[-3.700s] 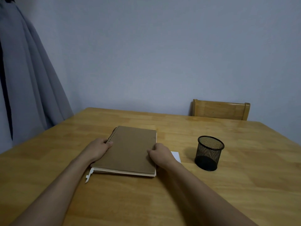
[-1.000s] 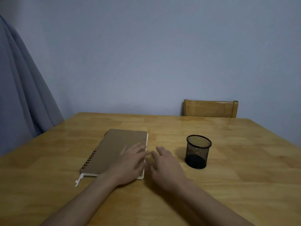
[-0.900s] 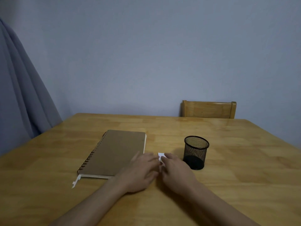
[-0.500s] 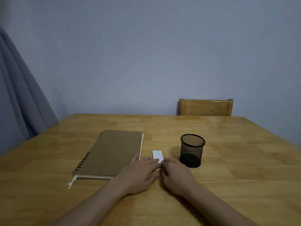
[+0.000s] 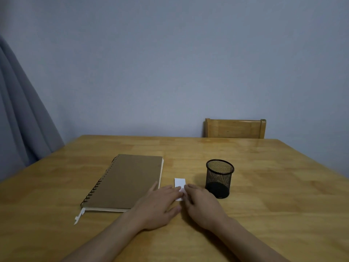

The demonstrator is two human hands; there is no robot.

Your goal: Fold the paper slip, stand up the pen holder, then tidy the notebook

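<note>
While both hands point(image 5: 160, 203) lie flat, grips open, fingertips point(image 5: 179, 193) touching paper slip point(image 5: 179, 183)

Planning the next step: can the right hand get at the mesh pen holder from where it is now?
Probably yes. The right hand lies flat on the table, fingertips on the paper slip, and the pen holder stands upright just to its right. Nothing lies between them.
</note>
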